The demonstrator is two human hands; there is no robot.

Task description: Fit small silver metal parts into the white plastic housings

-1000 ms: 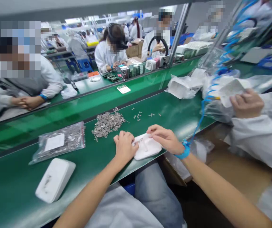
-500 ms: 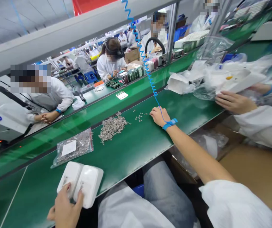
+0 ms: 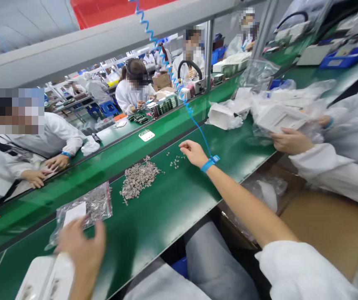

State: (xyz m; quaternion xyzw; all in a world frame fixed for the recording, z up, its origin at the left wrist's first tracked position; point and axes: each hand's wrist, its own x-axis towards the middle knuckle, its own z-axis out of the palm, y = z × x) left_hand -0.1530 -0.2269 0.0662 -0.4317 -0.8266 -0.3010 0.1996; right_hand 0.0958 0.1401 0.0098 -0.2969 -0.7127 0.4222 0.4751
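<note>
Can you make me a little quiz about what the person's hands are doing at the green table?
1. True or false: the right hand is beside the few loose metal bits.
2. Which wrist wears the blue strap?
3. What lies under the raised left hand? A) white cases B) a red cup C) scissors

Key: 1 true. 2 the right. 3 A.

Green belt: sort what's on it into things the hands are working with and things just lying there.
In hand:
right hand at the loose metal clips
left hand above the white casings

Lying about:
clip pile
bag of clips
label card
neighbour's wrapped casings
</note>
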